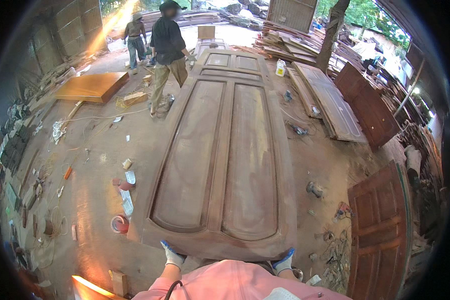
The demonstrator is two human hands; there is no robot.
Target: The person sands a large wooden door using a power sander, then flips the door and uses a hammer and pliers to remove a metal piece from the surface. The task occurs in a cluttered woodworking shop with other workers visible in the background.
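Note:
A large brown panelled wooden door (225, 155) lies flat in front of me, stretching away from my chest. My left hand (172, 255), in a grey and blue glove, grips the door's near edge at its left corner. At the right corner of the same edge, my right hand (284, 262) in a matching glove holds on too. A person in a dark shirt (168, 55) stands at the door's far left end with a gloved hand on it.
Another person (135, 37) stands farther back left. A flat orange-brown board (92, 86) lies on the floor at left. More doors lean at right (380, 235) and lie at back right (330, 102). Tape rolls, cables and scraps litter the concrete floor.

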